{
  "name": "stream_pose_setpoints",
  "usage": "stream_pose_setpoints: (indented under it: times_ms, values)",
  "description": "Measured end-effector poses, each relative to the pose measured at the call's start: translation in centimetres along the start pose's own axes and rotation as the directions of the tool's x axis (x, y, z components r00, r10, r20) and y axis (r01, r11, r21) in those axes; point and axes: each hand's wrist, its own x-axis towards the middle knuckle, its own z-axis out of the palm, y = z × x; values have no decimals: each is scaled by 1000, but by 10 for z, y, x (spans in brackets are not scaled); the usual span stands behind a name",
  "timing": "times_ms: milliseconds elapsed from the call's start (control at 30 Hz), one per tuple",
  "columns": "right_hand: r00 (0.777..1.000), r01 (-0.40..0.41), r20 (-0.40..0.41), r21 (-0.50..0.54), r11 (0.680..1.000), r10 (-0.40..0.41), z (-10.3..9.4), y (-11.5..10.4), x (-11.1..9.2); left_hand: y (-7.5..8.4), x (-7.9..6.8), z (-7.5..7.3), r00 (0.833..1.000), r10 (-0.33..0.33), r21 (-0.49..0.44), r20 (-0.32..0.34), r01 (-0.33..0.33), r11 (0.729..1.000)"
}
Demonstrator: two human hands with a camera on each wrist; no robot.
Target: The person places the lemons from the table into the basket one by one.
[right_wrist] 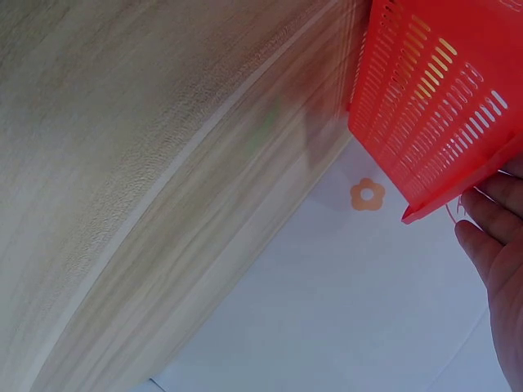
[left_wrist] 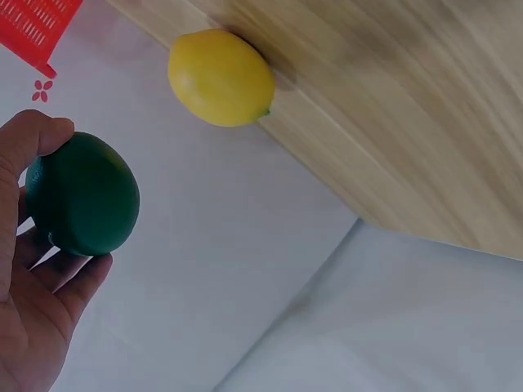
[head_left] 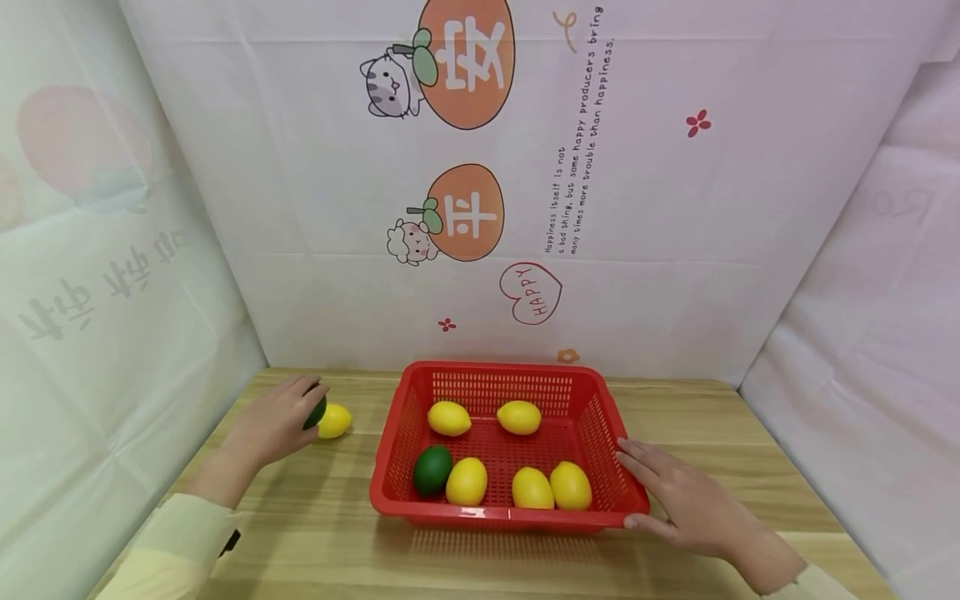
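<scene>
My left hand [head_left: 279,421] grips a dark green lime [left_wrist: 83,194] between thumb and fingers, at the left side of the table. A lone yellow lemon [head_left: 334,421] lies on the wood right beside it; the left wrist view shows the lime apart from the lemon [left_wrist: 219,77]. At the right end of a red plastic basket [head_left: 510,514], my right hand [head_left: 682,498] touches the rim with extended fingers, its thumb by the front corner. Inside the basket are several yellow lemons [head_left: 519,417] and another green lime [head_left: 432,470].
The wooden table [head_left: 330,533] carries the basket at its middle. White printed cloth [head_left: 637,208] stands behind the table, and pale cloth walls [head_left: 877,333] flank it on both sides.
</scene>
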Motion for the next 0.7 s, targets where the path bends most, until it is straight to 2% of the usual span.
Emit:
stream_pose_setpoints:
  times_ms: [267,700]
  values:
    - [1000,-9,18,6,1000,9,0,-1,-1,8,9,-6,1000,22,4,-15,-22,1000]
    - [999,-22,24,7,1000,22,-1,-1,0,15,22,-12,993,98,30,-60,-96,995]
